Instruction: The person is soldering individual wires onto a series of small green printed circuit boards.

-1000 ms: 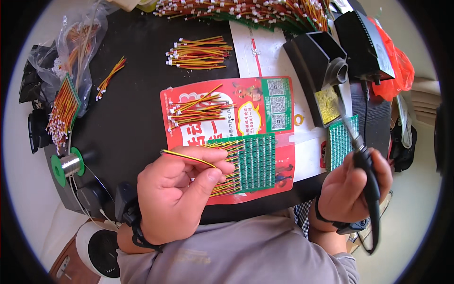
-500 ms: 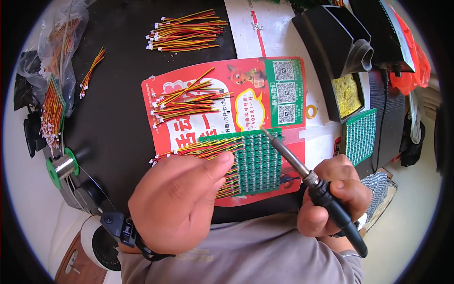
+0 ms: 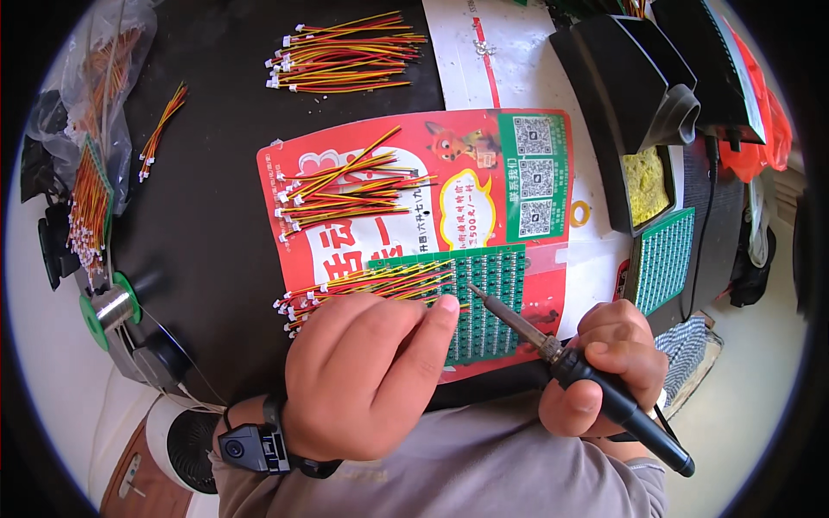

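Observation:
My right hand (image 3: 609,371) grips a soldering iron (image 3: 596,371) by its black handle. The iron's tip points to the upper left, over the green circuit board panel (image 3: 488,324). My left hand (image 3: 371,371) is closed in a pinch at the panel, thumb and finger together on a connector wire (image 3: 465,305) whose end just shows past the thumb; the rest is hidden. Red, yellow and black wires (image 3: 371,281) with white plugs lie across the panel's left part, their plugs off its left edge. Whether the iron touches the board I cannot tell.
Under the panel lies a red printed sheet (image 3: 406,138) with loose wires (image 3: 354,190) on it. More wires (image 3: 345,56) lie behind. At right stand a yellow sponge (image 3: 648,186) in a black holder and another green panel (image 3: 665,259). A solder spool (image 3: 112,306) is at left.
My left hand has moved right, its fingertips now further over the panel. The soldering iron's tip has come down and left, from the panel's top edge to its middle.

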Available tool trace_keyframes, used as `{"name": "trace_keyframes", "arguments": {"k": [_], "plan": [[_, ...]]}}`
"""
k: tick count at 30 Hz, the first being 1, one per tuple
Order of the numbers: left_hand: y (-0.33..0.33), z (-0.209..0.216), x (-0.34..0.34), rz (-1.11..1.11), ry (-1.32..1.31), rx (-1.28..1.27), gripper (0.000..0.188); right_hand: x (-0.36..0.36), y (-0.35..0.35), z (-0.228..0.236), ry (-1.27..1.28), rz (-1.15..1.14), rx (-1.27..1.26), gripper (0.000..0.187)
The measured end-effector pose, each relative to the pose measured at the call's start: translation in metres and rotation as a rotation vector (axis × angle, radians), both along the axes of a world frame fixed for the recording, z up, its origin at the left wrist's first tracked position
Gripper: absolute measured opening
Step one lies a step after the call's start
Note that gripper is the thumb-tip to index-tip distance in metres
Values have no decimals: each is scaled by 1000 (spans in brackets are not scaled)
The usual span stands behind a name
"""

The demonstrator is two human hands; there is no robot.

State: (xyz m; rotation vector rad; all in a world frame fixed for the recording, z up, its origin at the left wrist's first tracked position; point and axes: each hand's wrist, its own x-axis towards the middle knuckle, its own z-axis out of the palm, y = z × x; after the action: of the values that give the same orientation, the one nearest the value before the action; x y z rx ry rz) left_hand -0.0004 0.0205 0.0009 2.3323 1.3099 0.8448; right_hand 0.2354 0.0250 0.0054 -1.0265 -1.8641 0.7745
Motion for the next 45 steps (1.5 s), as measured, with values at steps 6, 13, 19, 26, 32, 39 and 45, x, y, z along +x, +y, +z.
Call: {"name": "trace_keyframes", "arguments": {"k": [6, 13, 19, 26, 32, 39, 45], "plan": [[-2, -4, 2, 46, -8, 26, 21, -3, 0, 3, -41, -2, -16, 38], [0, -6, 1, 78, 21, 4, 24, 0, 1, 3, -50, 43, -28, 37], [2, -7, 1, 61, 4, -8, 28, -2, 3, 2, -61, 58, -22, 39], [2, -7, 0, 44, 13, -10, 30, -3, 4, 1, -67, 66, -27, 39], [1, -6, -1, 42, 13, -16, 31, -2, 4, -1, -61, 60, -12, 40], [0, -6, -1, 32, 5, -30, 33, -5, 4, -3, -23, 42, -8, 39], [0, -2, 2, 72, -12, -99, 31, -4, 4, -3, -10, 52, -14, 40]]}}
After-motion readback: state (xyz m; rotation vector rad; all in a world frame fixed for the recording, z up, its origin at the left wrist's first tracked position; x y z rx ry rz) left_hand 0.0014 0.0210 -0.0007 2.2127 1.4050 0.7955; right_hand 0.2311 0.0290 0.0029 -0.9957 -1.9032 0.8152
